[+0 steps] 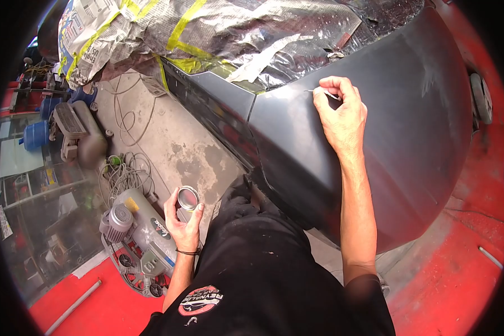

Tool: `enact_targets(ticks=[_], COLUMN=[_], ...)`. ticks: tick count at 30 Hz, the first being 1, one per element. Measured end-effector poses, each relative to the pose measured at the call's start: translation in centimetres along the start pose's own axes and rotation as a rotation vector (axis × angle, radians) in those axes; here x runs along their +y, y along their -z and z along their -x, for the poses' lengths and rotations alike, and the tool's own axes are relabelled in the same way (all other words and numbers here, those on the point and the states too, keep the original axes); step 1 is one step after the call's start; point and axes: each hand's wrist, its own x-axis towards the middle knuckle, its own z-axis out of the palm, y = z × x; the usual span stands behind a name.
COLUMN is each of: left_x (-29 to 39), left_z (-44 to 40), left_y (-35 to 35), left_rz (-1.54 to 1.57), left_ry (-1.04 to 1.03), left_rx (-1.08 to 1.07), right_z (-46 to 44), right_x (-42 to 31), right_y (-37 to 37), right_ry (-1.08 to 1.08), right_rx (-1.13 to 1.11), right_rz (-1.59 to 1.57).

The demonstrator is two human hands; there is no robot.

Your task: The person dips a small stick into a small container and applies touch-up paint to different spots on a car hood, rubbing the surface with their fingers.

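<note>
While the right hand (343,115), fingers curled nearly closed, pinches a thin tool (309,91) at the grey panel's (400,151) far left part, contact unclear, the left hand (183,228), half curled, grips a small tin (189,198) near left, apart from the panel. Taped newspaper (95,35) lies beyond; farther left are a compressor (143,215), cables (124,178) and a blue jug (36,136).

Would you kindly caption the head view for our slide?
Right hand at a dark car panel, left hand holding a round tin.
</note>
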Motion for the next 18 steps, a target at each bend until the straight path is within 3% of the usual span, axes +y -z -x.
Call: enact_targets(ticks=[7,10,18], left_x=[0.1,0.4,-1.1], left_z=[-0.1,-0.1,-0.1], left_y=[0.0,-0.1,0.0], left_rz=[0.025,0.052,0.268], left_ry=[-0.005,0.004,0.148], left_rx=[0.005,0.026,0.1], right_z=[0.0,-0.1,5.2], right_x=[0.1,-0.1,1.4], right_y=[0.0,0.7,6.9], right_ry=[-0.015,-0.158,-0.159], right_rx=[0.015,0.003,0.204], right_rz=[-0.035,-0.236,-0.348])
